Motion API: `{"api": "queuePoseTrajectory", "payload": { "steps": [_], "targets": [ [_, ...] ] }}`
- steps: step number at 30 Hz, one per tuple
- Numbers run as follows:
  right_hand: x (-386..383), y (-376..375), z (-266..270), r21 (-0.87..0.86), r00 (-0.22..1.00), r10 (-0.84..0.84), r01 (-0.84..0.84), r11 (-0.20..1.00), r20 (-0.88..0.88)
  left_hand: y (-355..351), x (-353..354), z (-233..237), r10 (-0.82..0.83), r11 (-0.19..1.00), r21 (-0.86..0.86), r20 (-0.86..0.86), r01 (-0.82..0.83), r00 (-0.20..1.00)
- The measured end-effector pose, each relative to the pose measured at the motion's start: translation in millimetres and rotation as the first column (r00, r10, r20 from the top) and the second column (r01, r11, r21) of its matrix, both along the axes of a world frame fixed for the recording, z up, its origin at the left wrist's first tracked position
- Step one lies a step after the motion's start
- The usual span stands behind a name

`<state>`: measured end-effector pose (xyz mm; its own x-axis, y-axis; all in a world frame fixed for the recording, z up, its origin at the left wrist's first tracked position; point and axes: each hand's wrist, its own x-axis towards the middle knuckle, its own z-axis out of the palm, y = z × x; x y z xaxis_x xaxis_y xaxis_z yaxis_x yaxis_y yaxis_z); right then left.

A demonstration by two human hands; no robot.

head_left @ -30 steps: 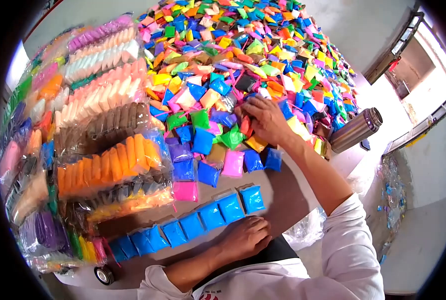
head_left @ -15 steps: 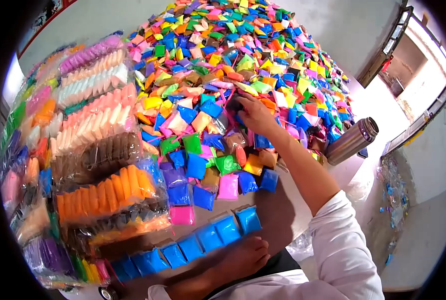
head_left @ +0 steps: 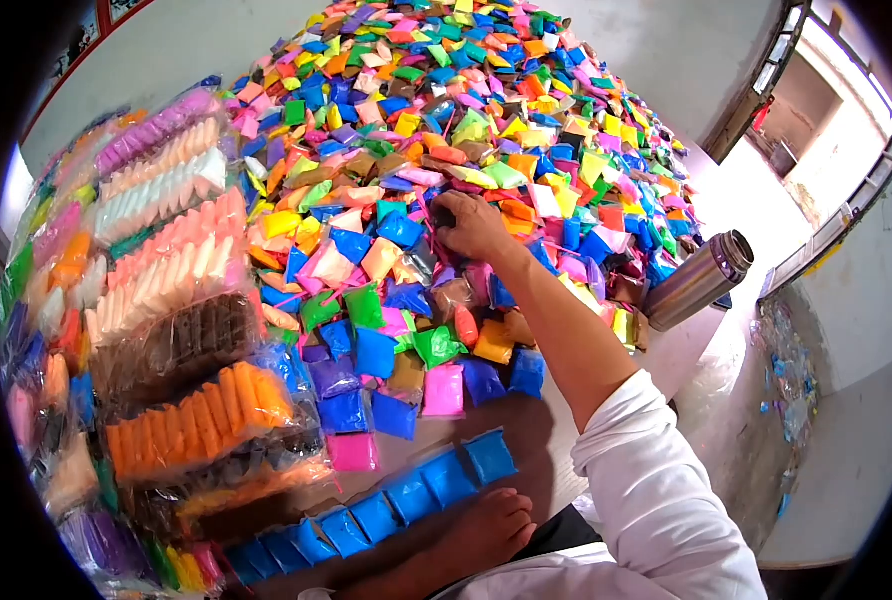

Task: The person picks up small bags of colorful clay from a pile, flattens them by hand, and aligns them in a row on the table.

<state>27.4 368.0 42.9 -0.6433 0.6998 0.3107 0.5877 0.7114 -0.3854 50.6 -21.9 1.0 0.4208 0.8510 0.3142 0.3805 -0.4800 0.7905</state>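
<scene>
My right hand (head_left: 474, 228) reaches into the big heap of small colourful packets (head_left: 376, 352), its fingers bent around a dark, blackish packet (head_left: 444, 216). Part of that packet is hidden by the fingers. Close to the table's near edge, my left hand (head_left: 494, 525) rests with curled fingers, and nothing shows in it. Just beyond the left hand lies a slanting row of blue packets (head_left: 406, 497), side by side. A pink packet (head_left: 353, 452) and several blue ones sit between that row and the heap.
Clear bags of sorted packets, orange (head_left: 201, 412), brown (head_left: 176, 335) and pale peach (head_left: 166, 280) among them, are stacked at the left. A steel flask (head_left: 701, 280) stands at the right of the heap. Plastic scraps (head_left: 791, 400) litter the floor by the doorway.
The camera view has shifted slightly. My right hand has moved a little to the left within the heap, fingers still at the dark packet. My left hand stays by the blue row.
</scene>
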Motion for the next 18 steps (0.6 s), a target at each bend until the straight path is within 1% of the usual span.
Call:
{"api": "queuePoseTrajectory", "payload": {
  "steps": [1, 3, 5, 6, 9, 10, 11, 12, 13, 14, 15, 16, 17, 18],
  "targets": [
    [0, -4, 5, -0.023, 0.999, -0.036, 0.037, 0.999, 0.036, 0, 0, 0, 0.0, 1.0, 0.001, 0.0, 0.0, 1.0],
    [2, -7, 8, -0.054, 0.999, -0.026, 0.028, 0.998, 0.034, 0, 2, -1, 0.028, 1.0, 0.008, 0.038, -0.028, 0.999],
    [3, -17, 9, 0.062, 0.994, -0.042, 0.036, 0.997, 0.099, 0, 2, 1, 0.02, 1.0, -0.012, 0.049, -0.019, 0.999],
    [2, -20, 8, 0.114, 0.997, -0.043, 0.036, 0.993, 0.062, 1, 1, 2, 0.015, 0.999, -0.034, 0.06, -0.013, 0.998],
    [10, -26, 13, 0.101, 0.994, -0.031, 0.02, 0.995, 0.102, 1, 1, 7, 0.009, 1.0, -0.015, 0.045, -0.008, 0.999],
    [12, -28, 14, 0.133, 0.999, -0.02, 0.016, 0.991, 0.029, 1, 1, 8, 0.005, 1.0, -0.011, 0.046, -0.004, 0.999],
    [17, -26, 19, 0.136, 0.999, -0.023, 0.019, 0.991, 0.03, 1, 1, 9, 0.012, 1.0, -0.005, 0.052, -0.012, 0.999],
    [26, -23, 28, -0.027, 0.993, 0.061, -0.064, 0.998, -0.1, 1, 1, 9, 0.021, 1.0, 0.001, 0.057, -0.021, 0.998],
    [35, -19, 34, -0.175, 0.963, 0.124, -0.168, 0.97, -0.24, 2, 1, 9, 0.021, 1.0, 0.004, 0.058, -0.022, 0.998],
    [43, -15, 34, -0.068, 0.903, 0.055, -0.093, 0.993, -0.427, 1, 1, 8, 0.03, 1.0, 0.007, 0.056, -0.031, 0.998],
    [54, -6, 41, -0.192, 0.884, -0.16, 0.081, 0.978, -0.439, 1, 1, 8, 0.04, 0.999, 0.005, 0.056, -0.04, 0.998],
    [63, 26, 25, -0.055, 0.806, -0.24, 0.251, 0.966, -0.541, 1, 0, 9, 0.041, 0.999, 0.001, 0.057, -0.042, 0.998],
    [79, 43, 31, -0.08, 0.775, -0.346, 0.36, 0.93, -0.529, 1, 0, 11, 0.036, 0.999, 0.008, 0.058, -0.037, 0.998],
    [98, 64, 31, 0.012, 0.76, -0.362, 0.437, 0.899, -0.539, 2, -1, 11, 0.031, 0.999, 0.016, 0.059, -0.032, 0.998]
  ]
}}
